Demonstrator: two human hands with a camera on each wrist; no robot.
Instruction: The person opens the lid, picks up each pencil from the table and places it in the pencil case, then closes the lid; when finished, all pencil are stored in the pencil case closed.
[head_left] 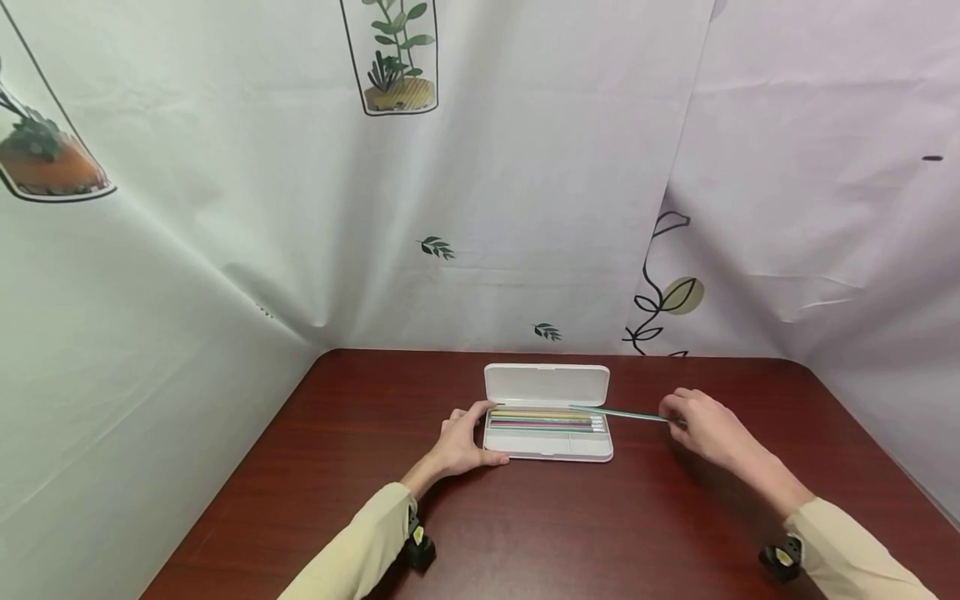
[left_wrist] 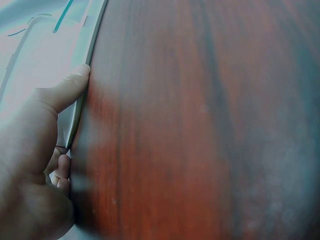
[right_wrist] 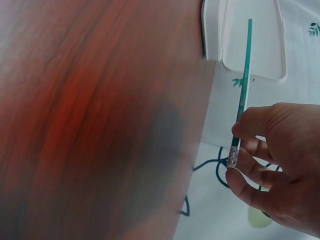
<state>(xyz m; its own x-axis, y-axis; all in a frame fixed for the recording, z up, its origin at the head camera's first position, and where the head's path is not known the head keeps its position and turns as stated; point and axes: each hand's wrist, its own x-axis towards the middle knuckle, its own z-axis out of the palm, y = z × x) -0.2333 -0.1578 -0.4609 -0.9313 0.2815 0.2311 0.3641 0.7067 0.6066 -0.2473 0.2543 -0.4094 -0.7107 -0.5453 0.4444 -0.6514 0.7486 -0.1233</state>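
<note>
A white pencil case [head_left: 525, 445] lies on the table with its lid [head_left: 547, 385] raised at the back. Several coloured pencils [head_left: 543, 423] are side by side in its rear compartment, eraser ends to the right. My left hand [head_left: 459, 446] grips the case's left end, thumb at the front edge and forefinger near the hinge. Off the right side, my right hand [head_left: 705, 425] pinches a green pencil [right_wrist: 245, 82] near its eraser end. That pencil points left, its far tip over the back of the case in the head view.
The dark red-brown wooden table [head_left: 540, 533] carries the case near its back edge. White cloth [head_left: 540, 183] printed with plants hangs behind and at both sides. A small black device [head_left: 418, 546] sits on the left wrist, another [head_left: 782, 558] on the right.
</note>
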